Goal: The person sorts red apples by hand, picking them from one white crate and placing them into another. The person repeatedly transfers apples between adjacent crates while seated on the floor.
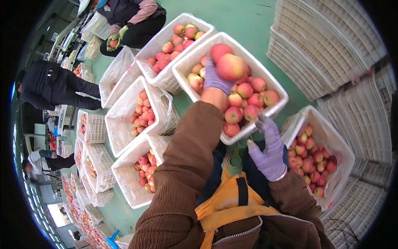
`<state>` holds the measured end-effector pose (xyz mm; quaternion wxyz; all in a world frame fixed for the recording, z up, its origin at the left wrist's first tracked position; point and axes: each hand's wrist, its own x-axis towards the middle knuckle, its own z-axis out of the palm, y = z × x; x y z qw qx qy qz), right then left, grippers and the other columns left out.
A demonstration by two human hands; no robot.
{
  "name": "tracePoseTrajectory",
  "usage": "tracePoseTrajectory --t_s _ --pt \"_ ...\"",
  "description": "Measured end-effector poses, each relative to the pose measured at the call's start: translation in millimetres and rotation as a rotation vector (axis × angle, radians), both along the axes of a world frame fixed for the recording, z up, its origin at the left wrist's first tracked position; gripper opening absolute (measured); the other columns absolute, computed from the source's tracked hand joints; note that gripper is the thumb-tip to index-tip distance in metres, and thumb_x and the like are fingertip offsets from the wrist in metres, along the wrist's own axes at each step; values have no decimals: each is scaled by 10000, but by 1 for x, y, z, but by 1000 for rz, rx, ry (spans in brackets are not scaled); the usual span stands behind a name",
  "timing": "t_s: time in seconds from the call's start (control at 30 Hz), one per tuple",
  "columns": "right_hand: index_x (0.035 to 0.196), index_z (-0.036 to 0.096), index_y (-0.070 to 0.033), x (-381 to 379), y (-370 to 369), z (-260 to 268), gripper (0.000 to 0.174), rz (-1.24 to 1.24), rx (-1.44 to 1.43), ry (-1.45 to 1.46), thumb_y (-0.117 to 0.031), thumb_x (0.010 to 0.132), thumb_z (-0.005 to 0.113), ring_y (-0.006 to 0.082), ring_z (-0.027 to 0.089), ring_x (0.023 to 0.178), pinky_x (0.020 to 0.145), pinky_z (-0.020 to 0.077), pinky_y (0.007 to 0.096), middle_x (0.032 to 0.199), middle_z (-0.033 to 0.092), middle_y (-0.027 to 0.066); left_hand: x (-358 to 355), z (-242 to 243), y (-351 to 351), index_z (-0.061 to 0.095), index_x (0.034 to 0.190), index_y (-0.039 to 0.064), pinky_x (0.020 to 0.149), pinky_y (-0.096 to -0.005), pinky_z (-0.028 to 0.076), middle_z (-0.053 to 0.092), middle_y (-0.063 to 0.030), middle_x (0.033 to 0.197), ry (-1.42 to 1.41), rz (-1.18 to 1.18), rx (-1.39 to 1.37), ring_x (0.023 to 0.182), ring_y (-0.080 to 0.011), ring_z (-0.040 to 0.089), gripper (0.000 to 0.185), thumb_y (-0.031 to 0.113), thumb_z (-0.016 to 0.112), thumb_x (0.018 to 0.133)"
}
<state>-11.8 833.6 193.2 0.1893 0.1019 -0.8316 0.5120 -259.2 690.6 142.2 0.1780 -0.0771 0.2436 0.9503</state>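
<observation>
A white plastic crate [278, 107] of red-and-yellow apples stands in front of me, its lining showing at the rim. Over the apples, my left hand [215, 75] in a purple knit glove holds a large apple [231, 67], slightly blurred. Another apple [221, 51] sits just beyond it, near the fingers; whether the hand grips that one too is hard to make out. My right hand [268, 152], gloved the same way, is at the crate's near corner with thumb and fingers spread. Its fingertips are by the rim, and nothing shows in its grasp.
Lined apple crates stand at left [119, 149] and right [345, 155]. Stacked crates [323, 40] wall off the right side. A person [136, 21] crouches at upper left, a gloved hand around an apple. Another person [59, 84] bends over farther left. The floor [239, 15] is green.
</observation>
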Motion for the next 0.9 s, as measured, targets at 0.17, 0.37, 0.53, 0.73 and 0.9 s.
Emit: tracePoseTrajectory --t_s 0.17,0.37,0.53,0.73,0.9 --pt "1186 568 17 -15 -6 -6 428 22 -13 -261 -48 779 685 315 617 1067 909 506 365 1221 586 196 -94 -28 -135 578 1196 154 1018 -391 431 605 -68 1199 134 258 25 1128 -265 555 342 361 413 979" --pt "1180 580 16 -39 -14 -8 408 74 81 -452 -56 795 697 300 630 1025 878 516 364 1200 603 186 -180 -96 -245 598 1140 169 965 -477 492 624 -62 1162 -96 506 6 1052 -293 600 347 430 489 938" --pt "1152 598 -1 -56 -19 -16 372 33 144 -542 -49 795 688 331 618 1061 915 494 385 1190 609 190 -213 -125 -253 603 1228 172 1007 -518 464 600 -85 1262 -437 657 -149 1156 -305 573 448 477 478 924" --pt "1173 580 5 -64 -33 -10 378 20 168 -532 -55 812 677 320 628 1052 906 501 369 1168 614 189 -214 -118 -244 560 1298 149 1028 -477 436 572 -85 1320 -289 546 -259 1256 -296 497 505 473 445 928" --pt "1187 573 10 -54 -41 -12 372 -5 72 -423 -72 834 658 305 629 1066 905 501 359 1143 618 184 -177 -107 -254 581 1242 101 981 -449 444 590 -112 1273 514 157 -2088 1177 -285 543 461 416 474 924"
